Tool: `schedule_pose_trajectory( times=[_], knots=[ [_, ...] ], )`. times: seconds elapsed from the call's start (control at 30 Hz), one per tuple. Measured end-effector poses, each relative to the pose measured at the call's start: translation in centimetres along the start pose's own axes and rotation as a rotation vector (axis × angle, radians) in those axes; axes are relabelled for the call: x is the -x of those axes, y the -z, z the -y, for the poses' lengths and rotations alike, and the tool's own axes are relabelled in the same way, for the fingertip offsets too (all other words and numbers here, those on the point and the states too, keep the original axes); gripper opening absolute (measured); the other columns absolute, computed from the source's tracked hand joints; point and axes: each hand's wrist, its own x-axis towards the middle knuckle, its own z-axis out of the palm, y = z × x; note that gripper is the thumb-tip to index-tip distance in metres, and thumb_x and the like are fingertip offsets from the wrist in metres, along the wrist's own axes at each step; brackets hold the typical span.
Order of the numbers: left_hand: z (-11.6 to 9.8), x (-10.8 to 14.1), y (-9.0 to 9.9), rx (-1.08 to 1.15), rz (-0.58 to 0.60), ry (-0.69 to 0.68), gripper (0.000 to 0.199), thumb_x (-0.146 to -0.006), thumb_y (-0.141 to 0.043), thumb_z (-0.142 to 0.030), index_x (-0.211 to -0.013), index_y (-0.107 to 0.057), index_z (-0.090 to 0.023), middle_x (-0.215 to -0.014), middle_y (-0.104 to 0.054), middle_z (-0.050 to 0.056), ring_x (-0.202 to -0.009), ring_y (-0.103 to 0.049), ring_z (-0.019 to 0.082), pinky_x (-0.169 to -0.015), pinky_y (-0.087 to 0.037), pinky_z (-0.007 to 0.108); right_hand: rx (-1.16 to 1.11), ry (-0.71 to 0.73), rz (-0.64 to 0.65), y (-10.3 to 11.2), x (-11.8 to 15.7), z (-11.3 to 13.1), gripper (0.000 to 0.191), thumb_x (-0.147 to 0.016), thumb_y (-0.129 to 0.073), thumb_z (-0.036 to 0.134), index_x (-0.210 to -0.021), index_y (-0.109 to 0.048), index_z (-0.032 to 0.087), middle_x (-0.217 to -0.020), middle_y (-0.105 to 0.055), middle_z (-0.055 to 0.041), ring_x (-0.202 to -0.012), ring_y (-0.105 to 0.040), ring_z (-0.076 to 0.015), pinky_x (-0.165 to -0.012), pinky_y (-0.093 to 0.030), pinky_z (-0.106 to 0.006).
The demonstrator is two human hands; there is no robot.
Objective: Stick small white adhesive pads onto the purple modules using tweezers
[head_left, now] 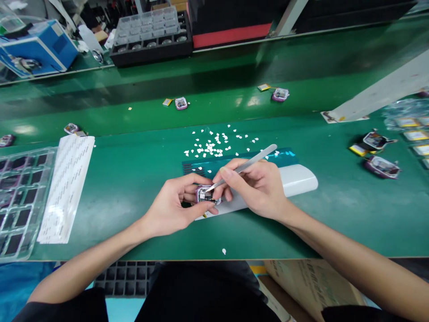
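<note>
You are on an electronics assembly line: a long green surface (pixel 134 179), compartment trays (pixel 150 33) at upper left, small purple devices (pixel 382 166) scattered at right.

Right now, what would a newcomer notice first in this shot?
At centre, the left hand pinches a small purple device while the right hand works metal tweezers into it. Just behind them, white paper flecks litter the green bench. A clear compartment tray sits at far left.
</note>
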Motion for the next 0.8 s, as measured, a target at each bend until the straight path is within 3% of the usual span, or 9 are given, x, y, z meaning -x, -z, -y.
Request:
schedule_pose_trajectory(
  times=[0.17, 0.8],
  knots=[
    [-0.42, 0.17, -0.23, -0.03, -0.014, -0.005, 0.019, -0.082, -0.07, -0.015, -0.1, -0.064, -0.011, -0.085, -0.075, 0.005, -0.073, -0.078, 0.019, -0.069, -0.064, 0.024, -0.028, 0.013, 0.022, 0.09, -0.03, -0.09, 0.037, -0.1, -0.059, 0.036, -0.07, -0.071, 0.018, -0.069, -0.07, -0.0013, -0.046, -0.058, -0.0074, -0.046, -0.048, -0.021],
    [-0.43, 0.04, -0.33, -0.034, -0.043, 0.0, 0.022, -0.081, -0.072, -0.016, -0.101, -0.066, -0.009, -0.088, -0.079, 0.01, -0.073, -0.079, 0.021, -0.067, -0.064, 0.024, -0.13, -0.063, -0.002, -0.22, -0.04, -0.16, 0.03, -0.099, -0.061, 0.04, -0.08, -0.069, 0.018, -0.065, -0.07, -0.0012, -0.048, -0.056, -0.0086, -0.046, -0.046, -0.021]
  ],
)
